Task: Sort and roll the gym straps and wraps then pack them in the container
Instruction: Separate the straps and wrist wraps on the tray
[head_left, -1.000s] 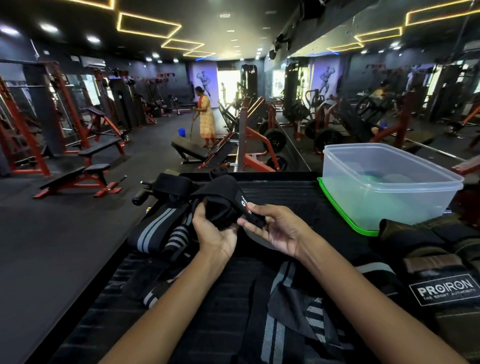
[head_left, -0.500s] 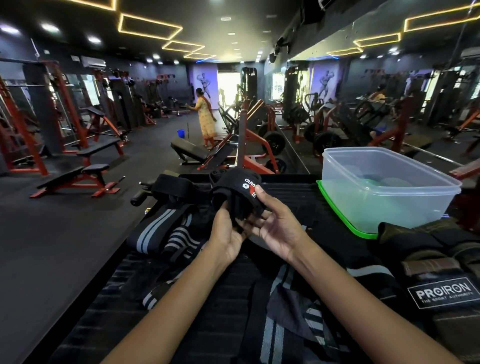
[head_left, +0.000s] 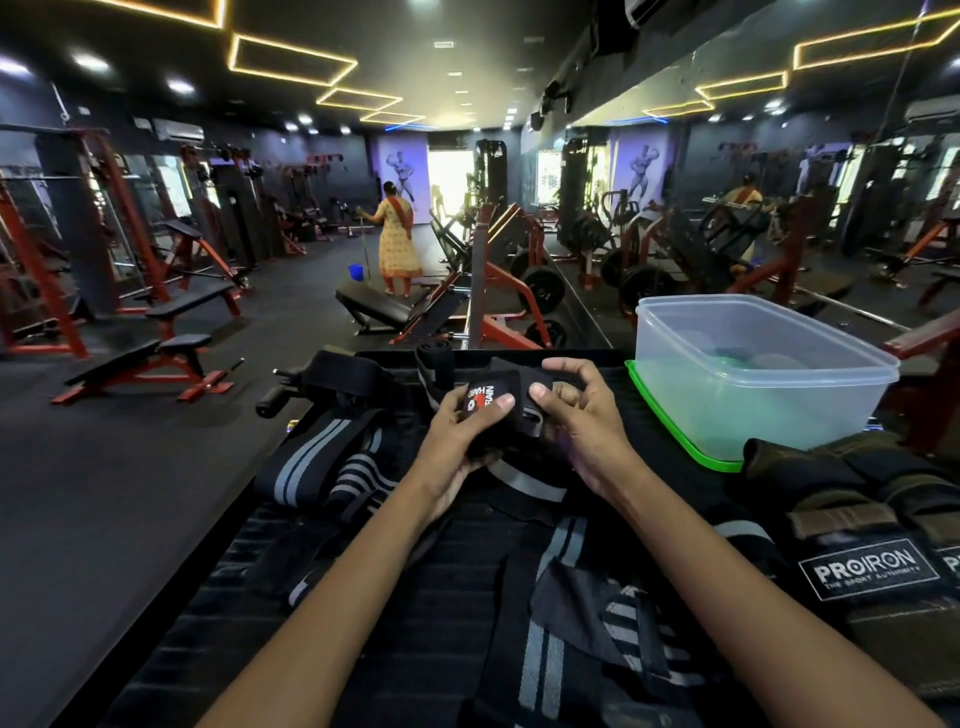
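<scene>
Wrist wrap (head_left: 493, 402) gripped in both my hands, left (head_left: 457, 441) and right (head_left: 576, 415), striped wraps (head_left: 322, 462) heaped beside, clear container (head_left: 753, 374) stood right, on desk (head_left: 441, 623).

We found the container (head_left: 759, 374) at the far right of the mat (head_left: 415, 623), on its lid (head_left: 670, 421). Striped wraps (head_left: 322, 462) lay to the left, the weight cuffs (head_left: 878, 545) near right. Between them our left hand (head_left: 457, 436) and right hand (head_left: 576, 415) held a wrap (head_left: 493, 400).
</scene>
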